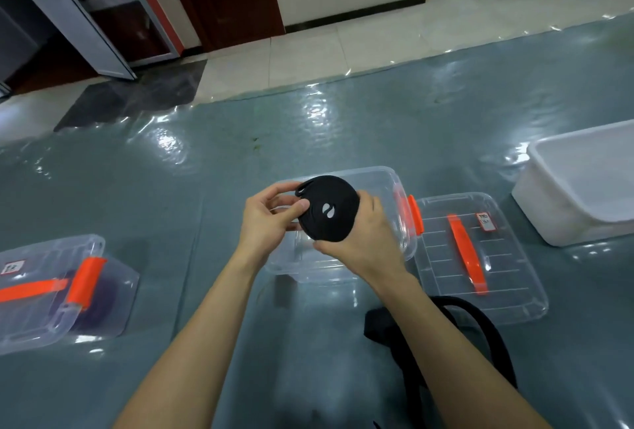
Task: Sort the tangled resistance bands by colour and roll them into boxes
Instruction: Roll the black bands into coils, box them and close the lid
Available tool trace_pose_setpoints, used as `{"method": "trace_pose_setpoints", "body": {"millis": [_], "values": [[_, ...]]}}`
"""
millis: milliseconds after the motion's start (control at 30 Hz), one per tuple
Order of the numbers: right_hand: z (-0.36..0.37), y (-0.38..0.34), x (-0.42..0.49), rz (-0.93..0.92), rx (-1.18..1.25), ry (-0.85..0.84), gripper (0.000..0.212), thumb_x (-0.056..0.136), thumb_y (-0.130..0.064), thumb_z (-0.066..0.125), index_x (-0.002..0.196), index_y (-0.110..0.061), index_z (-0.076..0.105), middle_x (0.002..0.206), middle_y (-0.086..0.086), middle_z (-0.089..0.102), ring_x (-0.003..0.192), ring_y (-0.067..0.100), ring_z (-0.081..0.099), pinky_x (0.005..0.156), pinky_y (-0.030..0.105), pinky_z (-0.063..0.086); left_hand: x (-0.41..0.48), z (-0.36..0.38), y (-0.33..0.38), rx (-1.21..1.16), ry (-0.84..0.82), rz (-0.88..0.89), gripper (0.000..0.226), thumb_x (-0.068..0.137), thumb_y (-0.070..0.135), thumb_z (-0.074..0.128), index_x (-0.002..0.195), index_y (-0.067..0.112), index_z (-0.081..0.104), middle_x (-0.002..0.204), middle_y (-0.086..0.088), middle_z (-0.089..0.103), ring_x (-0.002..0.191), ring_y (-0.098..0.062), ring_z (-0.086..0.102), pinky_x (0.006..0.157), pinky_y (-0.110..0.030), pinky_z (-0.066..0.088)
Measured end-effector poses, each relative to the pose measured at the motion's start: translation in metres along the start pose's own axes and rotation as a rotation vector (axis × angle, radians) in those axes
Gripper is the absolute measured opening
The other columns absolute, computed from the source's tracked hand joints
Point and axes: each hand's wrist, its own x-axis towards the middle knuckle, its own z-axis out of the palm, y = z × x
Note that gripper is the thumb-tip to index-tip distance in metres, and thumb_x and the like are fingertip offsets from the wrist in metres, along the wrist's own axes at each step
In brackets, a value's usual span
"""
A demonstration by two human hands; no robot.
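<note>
Now, black rolled band (327, 213) between both hands' fingers (291, 205), above clear box (394, 185).

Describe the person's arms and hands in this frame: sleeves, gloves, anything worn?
Both forearms are bare as far as the bottom edge of the frame, with no sleeve cuff showing. The left hand and right hand are ungloved. No watch, bracelet or ring is visible on either wrist or on the fingers that show. No markings, tape or cables on either arm.

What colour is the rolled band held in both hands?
Black, with a small white logo; rolled band, head view.
</note>
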Motion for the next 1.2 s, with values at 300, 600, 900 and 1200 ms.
{"method": "trace_pose_setpoints", "body": {"millis": [300,600,900,1200], "values": [[0.017,0.024,0.054,0.045,-0.434,-0.210,0.097,0.055,-0.053,0.095,0.124,-0.005,0.045,0.120,0.007,0.039,0.086,0.033,0.067,0.070,0.040,0.058,0.042,0.018,-0.045,-0.024,0.014,-0.380,0.022,0.101,-0.002,0.068,0.119,0.009,0.075,0.115,-0.019,0.078,0.096,-0.027,0.081,0.082,-0.044,0.069],[0.045,0.047,0.088,0.134,-0.716,-0.531,0.094,0.066,-0.058,0.086,0.129,0.001,0.049,0.102,0.012,0.042,0.085,0.026,0.052,0.075,0.030,0.047,0.077,0.034,-0.093,0.450,-0.026,-0.499,0.030,0.087,-0.011,0.080,0.114,0.001,0.080,0.115,-0.018,0.080,0.112,-0.035,0.077,0.098,-0.048,0.065],[0.066,0.066,0.113,0.282,-0.753,-0.756,0.097,0.073,-0.067,0.085,0.144,-0.007,0.054,0.129,0.010,0.056,0.125,0.031,0.055,0.102,0.033,0.052,0.092,0.040,-0.113,0.836,-0.123,-0.436,0.027,0.080,0.005,0.094,0.106,0.006,0.085,0.108,-0.012,0.083,0.101,-0.021,0.077,0.089,-0.031,0.060],[0.055,0.063,0.111,0.274,-0.669,-0.772,0.064,0.087,-0.053,0.077,0.133,-0.011,0.064,0.090,0.005,0.040,0.104,0.028,0.053,0.088,0.028,0.043,0.094,0.047,-0.108,1.135,-0.233,-0.322,0.031,0.088,0.018,0.090,0.112,0.002,0.077,0.111,-0.023,0.078,0.104,-0.041,0.075,0.092,-0.048,0.062]]}}
